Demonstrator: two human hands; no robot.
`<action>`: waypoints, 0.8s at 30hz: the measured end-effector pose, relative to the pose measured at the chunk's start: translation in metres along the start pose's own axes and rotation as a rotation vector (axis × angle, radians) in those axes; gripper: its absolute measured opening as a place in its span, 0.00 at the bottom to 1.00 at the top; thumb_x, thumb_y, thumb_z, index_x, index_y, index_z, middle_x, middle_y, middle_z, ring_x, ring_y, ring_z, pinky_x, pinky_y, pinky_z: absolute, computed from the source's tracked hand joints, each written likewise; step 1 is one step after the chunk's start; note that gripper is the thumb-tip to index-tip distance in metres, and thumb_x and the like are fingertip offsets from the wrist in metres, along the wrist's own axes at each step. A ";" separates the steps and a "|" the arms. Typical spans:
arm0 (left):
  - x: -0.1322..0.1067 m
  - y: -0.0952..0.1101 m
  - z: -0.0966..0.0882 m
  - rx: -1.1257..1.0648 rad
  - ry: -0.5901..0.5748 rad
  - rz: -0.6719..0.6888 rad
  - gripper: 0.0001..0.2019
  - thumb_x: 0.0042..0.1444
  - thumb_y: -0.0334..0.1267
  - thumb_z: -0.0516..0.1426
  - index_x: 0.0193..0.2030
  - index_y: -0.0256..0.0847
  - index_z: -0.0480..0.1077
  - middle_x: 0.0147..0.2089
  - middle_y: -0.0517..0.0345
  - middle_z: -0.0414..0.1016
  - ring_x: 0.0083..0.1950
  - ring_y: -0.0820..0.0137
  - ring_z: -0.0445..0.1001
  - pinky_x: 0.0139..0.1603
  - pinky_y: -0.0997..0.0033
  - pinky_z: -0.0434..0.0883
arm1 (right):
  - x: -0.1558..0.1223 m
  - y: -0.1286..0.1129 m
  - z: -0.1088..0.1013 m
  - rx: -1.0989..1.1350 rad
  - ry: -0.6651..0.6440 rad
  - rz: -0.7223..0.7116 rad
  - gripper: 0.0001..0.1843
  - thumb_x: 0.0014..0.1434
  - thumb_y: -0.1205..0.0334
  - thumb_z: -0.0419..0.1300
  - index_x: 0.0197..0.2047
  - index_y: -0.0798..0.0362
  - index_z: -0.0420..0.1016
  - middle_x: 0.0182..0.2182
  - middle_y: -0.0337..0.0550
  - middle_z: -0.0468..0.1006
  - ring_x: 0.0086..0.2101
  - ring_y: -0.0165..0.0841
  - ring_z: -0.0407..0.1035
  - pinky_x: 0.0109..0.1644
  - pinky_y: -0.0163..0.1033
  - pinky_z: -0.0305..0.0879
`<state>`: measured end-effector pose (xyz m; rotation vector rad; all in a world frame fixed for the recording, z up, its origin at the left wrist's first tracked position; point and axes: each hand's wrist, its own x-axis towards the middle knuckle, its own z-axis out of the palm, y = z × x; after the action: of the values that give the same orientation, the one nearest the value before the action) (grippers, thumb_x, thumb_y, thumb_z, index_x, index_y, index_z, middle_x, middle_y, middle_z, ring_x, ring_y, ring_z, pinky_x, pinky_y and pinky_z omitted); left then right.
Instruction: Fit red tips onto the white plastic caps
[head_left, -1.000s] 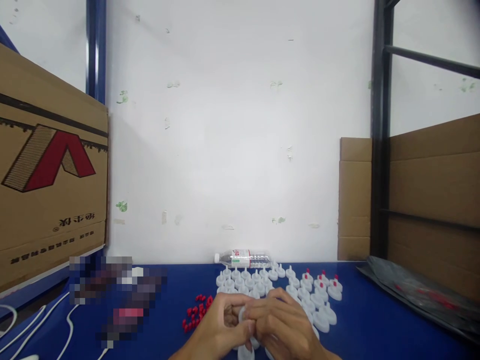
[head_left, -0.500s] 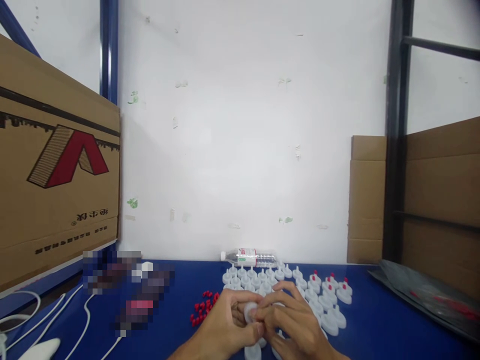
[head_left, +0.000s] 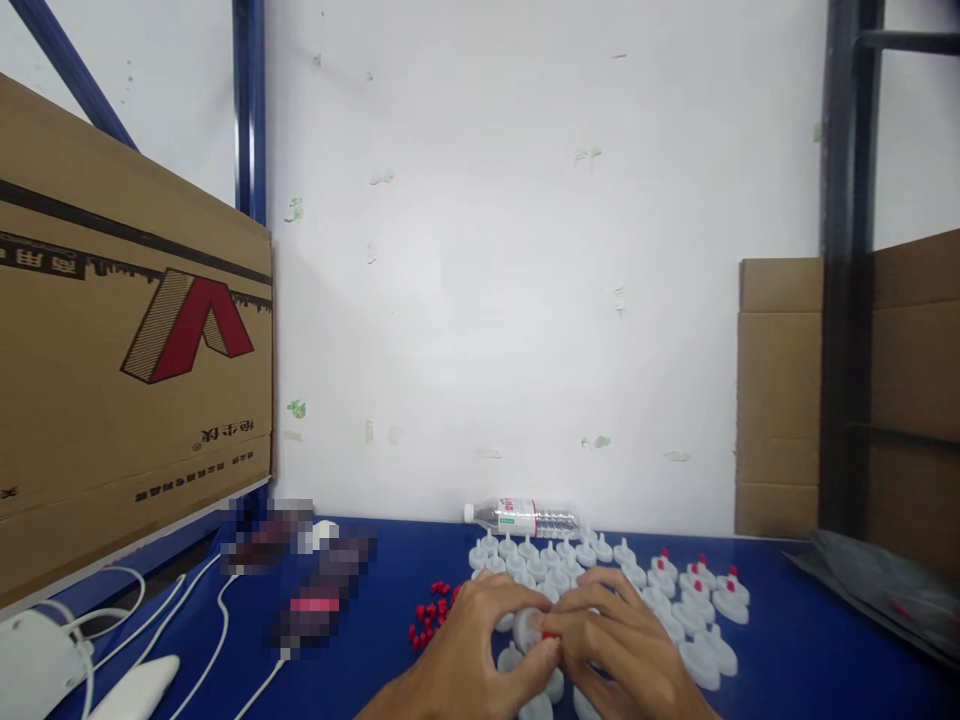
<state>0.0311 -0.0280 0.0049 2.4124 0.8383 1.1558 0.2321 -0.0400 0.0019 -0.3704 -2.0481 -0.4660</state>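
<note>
- Far left of the grip, a carton [head_left: 135,340] rises above the table, its side printed with a red and striped mark — the lettering is upside down.
- Below the carton, at the near left, lie a white box [head_left: 45,665] and, just beside it, a smooth white piece [head_left: 139,690].
- White cables [head_left: 223,610] curve over the blue table [head_left: 360,630], well left of the grip.
- Two pixelated things [head_left: 322,595] lie between the cables and the grip; what they are, I cannot tell.
- Just left of the grip sits a loose scatter of small red bits [head_left: 427,620], partly behind the left hand.
- The left hand [head_left: 480,640] has thumb and forefinger curled round a translucent white lid [head_left: 526,630], clamped at its edge; the lid is tilted, in the middle of the grip.
- Beyond the grip, a clear bottle [head_left: 517,517] lies on its side by the wall [head_left: 487,300].
- White lids [head_left: 525,550] with upright spouts crowd the table behind, below and right of the grip.
- The right hand [head_left: 630,640] meets the left at the held lid, its fingertips together on a red piece [head_left: 550,635] — mostly hidden.
- Right of the grip, red-tipped lids [head_left: 731,597] stand behind plain ones.
- Farther right come a cardboard sheet [head_left: 780,400], a black post [head_left: 847,300] and a dark bag [head_left: 870,590].
</note>
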 end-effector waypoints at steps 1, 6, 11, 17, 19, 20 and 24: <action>0.002 -0.004 -0.004 0.049 0.005 0.032 0.14 0.62 0.43 0.56 0.50 0.42 0.78 0.44 0.51 0.81 0.46 0.61 0.75 0.53 0.62 0.69 | -0.001 0.002 0.000 0.003 -0.001 0.021 0.10 0.63 0.76 0.58 0.40 0.48 0.71 0.31 0.37 0.83 0.31 0.33 0.77 0.45 0.43 0.69; 0.018 -0.045 -0.041 0.542 -0.022 -0.008 0.16 0.68 0.36 0.47 0.42 0.40 0.77 0.41 0.48 0.79 0.47 0.59 0.71 0.57 0.53 0.63 | -0.010 0.022 -0.005 -0.118 0.005 0.205 0.11 0.66 0.68 0.61 0.51 0.47 0.73 0.36 0.40 0.82 0.36 0.35 0.77 0.48 0.45 0.69; 0.023 -0.084 -0.077 0.576 -0.058 -0.176 0.13 0.64 0.34 0.52 0.36 0.39 0.78 0.38 0.46 0.79 0.46 0.56 0.72 0.53 0.55 0.64 | -0.019 0.046 -0.014 -0.227 -0.042 0.234 0.07 0.68 0.65 0.59 0.47 0.46 0.76 0.35 0.38 0.83 0.35 0.34 0.77 0.50 0.47 0.66; 0.018 -0.097 -0.078 0.426 -0.253 -0.297 0.09 0.58 0.38 0.58 0.36 0.42 0.80 0.36 0.56 0.82 0.42 0.63 0.77 0.42 0.72 0.68 | -0.026 0.061 -0.019 -0.281 -0.093 0.291 0.06 0.71 0.61 0.56 0.45 0.47 0.75 0.38 0.41 0.84 0.37 0.37 0.77 0.51 0.49 0.63; 0.018 -0.100 -0.075 0.388 -0.294 -0.316 0.09 0.57 0.40 0.58 0.37 0.42 0.80 0.34 0.57 0.82 0.39 0.65 0.78 0.38 0.74 0.68 | -0.029 0.066 -0.019 -0.307 -0.096 0.314 0.07 0.72 0.60 0.55 0.45 0.47 0.75 0.39 0.42 0.83 0.38 0.38 0.76 0.50 0.49 0.63; 0.017 -0.102 -0.073 0.378 -0.304 -0.323 0.10 0.57 0.41 0.58 0.39 0.41 0.80 0.34 0.57 0.81 0.37 0.65 0.78 0.36 0.74 0.67 | -0.030 0.068 -0.020 -0.322 -0.098 0.330 0.08 0.72 0.59 0.54 0.45 0.47 0.75 0.39 0.42 0.83 0.38 0.38 0.76 0.50 0.49 0.63; 0.015 -0.109 -0.071 0.375 -0.320 -0.342 0.13 0.57 0.38 0.55 0.43 0.40 0.79 0.31 0.57 0.81 0.34 0.64 0.78 0.33 0.73 0.66 | -0.039 0.082 -0.023 -0.376 -0.105 0.412 0.13 0.73 0.54 0.53 0.43 0.48 0.77 0.37 0.43 0.81 0.37 0.39 0.76 0.49 0.48 0.64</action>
<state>-0.0574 0.0682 0.0003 2.5025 1.3831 0.5022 0.3049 0.0187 -0.0069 -1.0384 -1.9093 -0.5827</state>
